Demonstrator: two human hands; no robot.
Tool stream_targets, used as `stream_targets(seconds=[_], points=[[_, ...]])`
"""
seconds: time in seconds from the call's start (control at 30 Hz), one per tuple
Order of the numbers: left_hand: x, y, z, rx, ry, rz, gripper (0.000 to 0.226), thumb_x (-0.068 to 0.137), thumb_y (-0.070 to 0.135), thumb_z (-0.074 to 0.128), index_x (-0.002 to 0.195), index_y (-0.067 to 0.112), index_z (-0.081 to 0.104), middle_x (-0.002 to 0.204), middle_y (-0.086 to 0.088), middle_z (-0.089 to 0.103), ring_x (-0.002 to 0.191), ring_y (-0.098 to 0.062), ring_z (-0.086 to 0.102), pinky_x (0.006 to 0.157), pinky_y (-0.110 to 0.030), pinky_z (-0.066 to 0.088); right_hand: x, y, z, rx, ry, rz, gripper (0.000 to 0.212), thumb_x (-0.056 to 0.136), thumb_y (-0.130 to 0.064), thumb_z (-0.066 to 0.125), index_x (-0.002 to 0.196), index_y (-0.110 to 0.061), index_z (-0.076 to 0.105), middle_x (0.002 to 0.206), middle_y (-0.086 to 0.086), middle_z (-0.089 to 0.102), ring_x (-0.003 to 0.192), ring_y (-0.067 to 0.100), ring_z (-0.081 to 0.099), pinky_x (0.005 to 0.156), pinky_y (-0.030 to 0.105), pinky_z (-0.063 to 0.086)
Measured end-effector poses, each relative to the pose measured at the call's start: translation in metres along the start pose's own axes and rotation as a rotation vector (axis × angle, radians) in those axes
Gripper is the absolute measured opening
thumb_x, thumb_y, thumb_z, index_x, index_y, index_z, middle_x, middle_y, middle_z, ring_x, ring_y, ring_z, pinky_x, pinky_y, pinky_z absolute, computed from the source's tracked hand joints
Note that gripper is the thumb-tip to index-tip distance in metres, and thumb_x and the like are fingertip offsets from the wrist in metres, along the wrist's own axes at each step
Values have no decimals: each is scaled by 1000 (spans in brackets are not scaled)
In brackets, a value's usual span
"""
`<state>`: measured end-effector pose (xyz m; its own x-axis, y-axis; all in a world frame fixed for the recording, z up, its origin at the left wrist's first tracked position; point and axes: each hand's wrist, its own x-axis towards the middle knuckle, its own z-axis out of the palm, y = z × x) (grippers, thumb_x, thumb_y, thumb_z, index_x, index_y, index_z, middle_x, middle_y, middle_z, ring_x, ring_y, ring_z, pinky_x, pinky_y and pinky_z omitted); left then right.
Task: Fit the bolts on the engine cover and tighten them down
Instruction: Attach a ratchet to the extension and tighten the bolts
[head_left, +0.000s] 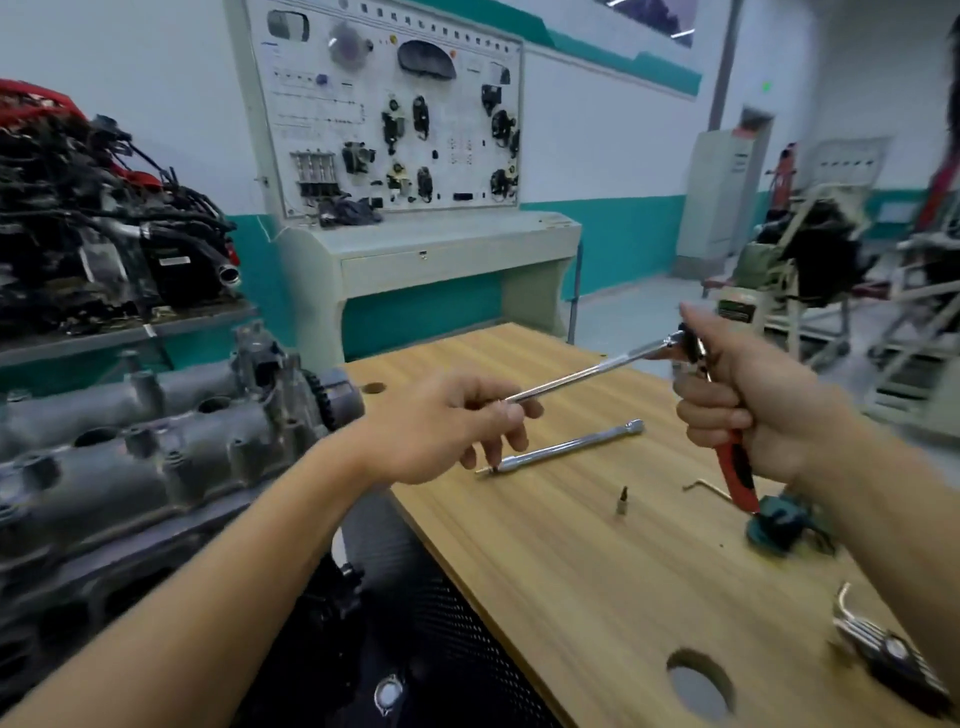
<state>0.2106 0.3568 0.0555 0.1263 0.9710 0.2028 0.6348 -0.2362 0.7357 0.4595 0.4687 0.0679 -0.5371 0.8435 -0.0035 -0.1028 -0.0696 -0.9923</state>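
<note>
The left hand (447, 431) pinched a slim chrome extension bar (582, 371) slanting up-right into the red-handled ratchet (737, 478) gripped by the right hand (753, 410), the grey metal engine cover (156, 452) lying nearer the left.

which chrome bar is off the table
The upper bar, pinched by the left hand and meeting the red-handled ratchet in the right hand; the other bar lies on the table.

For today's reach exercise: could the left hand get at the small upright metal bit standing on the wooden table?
Probably, once freed: the left hand pinches a long chrome extension bar, but the small upright metal bit stands apart from other tools on the wooden table, open from above.
</note>
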Motion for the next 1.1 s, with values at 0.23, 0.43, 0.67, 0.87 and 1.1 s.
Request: stream_targets(seconds=[0.23,0.43,0.67,0.87,1.1], points=[[35,-29,84,358,63,90,25,104,40,43,93,25,60,69,3,57,67,-18,52,66,-45,46,-1,52,-48,-136,163,67,19,73,-30,72,62,-17,63,51,-3,35,37,8,26,33,17,18],[58,-42,115,367,9,90,24,103,51,38,105,38,58,80,9,60,75,-4,52,68,-35,42,-12,67,-78,-146,229,78,29,70,-28,75,69,-15,49,52,-5,26,41,7,20,35,16,15],[97,-90,121,390,-165,-296,25,98,24,35,121,23,46,99,1,66,89,-16,60,76,-33,50,-13,62,-110,38,438,60,30,94,-14,61,68,-17,45,54,-5,23,40,5,20,36,18,12],[137,-99,138,568,-192,-223,33,93,10,57,122,22,67,114,7,67,104,-13,64,89,-25,52,-2,59,-113,26,460,-12,31,94,-13,62,67,-17,47,58,-2,26,44,8,21,41,21,13],[168,-105,148,529,-110,-172,22,88,8,62,96,20,79,98,2,71,91,-13,65,78,-19,46,6,70,-110,47,493,-41,28,95,-11,61,70,-15,48,54,0,31,40,8,24,36,19,15]])
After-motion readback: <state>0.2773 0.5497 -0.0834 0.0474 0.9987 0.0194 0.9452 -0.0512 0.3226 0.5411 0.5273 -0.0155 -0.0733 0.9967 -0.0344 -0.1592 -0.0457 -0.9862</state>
